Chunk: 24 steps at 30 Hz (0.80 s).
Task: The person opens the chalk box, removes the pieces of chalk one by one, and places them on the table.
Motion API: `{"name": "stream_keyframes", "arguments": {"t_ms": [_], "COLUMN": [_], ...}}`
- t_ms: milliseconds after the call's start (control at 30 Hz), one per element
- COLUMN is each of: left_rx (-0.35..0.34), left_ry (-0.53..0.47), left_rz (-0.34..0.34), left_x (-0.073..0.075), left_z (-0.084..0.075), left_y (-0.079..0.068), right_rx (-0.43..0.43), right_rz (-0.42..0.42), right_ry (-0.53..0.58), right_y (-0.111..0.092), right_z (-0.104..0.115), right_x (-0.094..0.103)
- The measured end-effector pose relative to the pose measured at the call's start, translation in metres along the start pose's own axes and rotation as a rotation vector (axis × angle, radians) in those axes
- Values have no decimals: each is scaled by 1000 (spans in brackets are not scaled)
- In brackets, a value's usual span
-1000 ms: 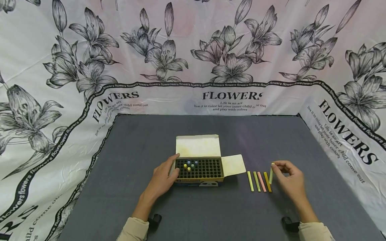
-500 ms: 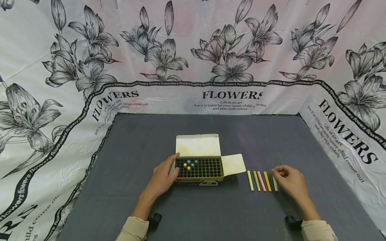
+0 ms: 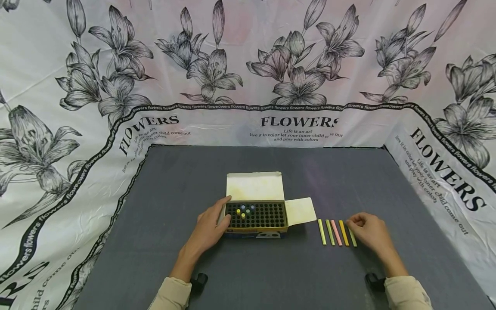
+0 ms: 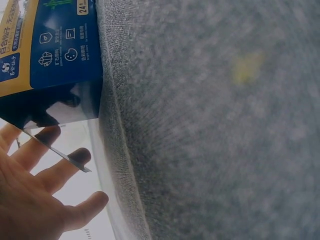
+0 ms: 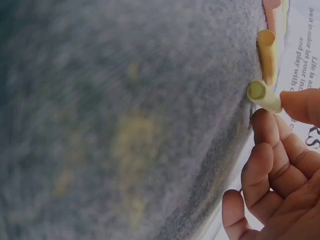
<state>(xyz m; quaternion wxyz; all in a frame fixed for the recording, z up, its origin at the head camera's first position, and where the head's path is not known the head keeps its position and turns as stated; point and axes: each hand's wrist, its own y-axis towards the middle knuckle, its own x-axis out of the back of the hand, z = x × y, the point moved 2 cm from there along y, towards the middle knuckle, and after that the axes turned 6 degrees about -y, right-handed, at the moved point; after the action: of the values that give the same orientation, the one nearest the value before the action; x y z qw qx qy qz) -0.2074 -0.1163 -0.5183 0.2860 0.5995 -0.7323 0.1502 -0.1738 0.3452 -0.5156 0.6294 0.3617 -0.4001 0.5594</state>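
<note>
A yellow and blue chalk box (image 3: 242, 233) stands on the table, its white lid (image 3: 254, 186) folded back. Inside it, a black holder (image 3: 271, 215) with rows of holes carries several chalk ends in yellow, blue and green. My left hand (image 3: 209, 226) rests against the box's left end; in the left wrist view its fingers (image 4: 62, 172) are spread, fairly straight, touching an end flap. To the right of the box, my right hand (image 3: 372, 232) pinches a pale green chalk stick (image 5: 262, 95) between thumb and finger. That stick lies at the right end of a row.
Beside the held stick lie an orange-yellow chalk stick (image 3: 343, 233), a pink one (image 3: 336, 233), a green one (image 3: 330, 233) and a yellow one (image 3: 322, 232). A white side flap (image 3: 301, 211) juts from the box. Floral cloth (image 3: 302, 129) borders the grey table (image 3: 271, 275).
My right hand has lowered the pale green stick to the table beside the orange-yellow one, first a little apart, then shifted slightly left towards it. The left hand and the box have stayed put.
</note>
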Motion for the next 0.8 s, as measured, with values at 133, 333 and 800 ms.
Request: {"name": "stream_keyframes", "arguments": {"t_ms": [133, 333, 800], "left_rx": [-3, 2, 9], "left_ry": [1, 11, 29], "left_rz": [-2, 0, 6], "left_x": [0, 1, 0], "left_z": [0, 0, 1], "left_y": [1, 1, 1], "right_rx": [-1, 8, -22], "right_rz": [3, 11, 23], "right_ry": [-7, -28, -79], "right_y": [2, 5, 5], "right_z": [0, 1, 3], "right_x": [0, 0, 0]}}
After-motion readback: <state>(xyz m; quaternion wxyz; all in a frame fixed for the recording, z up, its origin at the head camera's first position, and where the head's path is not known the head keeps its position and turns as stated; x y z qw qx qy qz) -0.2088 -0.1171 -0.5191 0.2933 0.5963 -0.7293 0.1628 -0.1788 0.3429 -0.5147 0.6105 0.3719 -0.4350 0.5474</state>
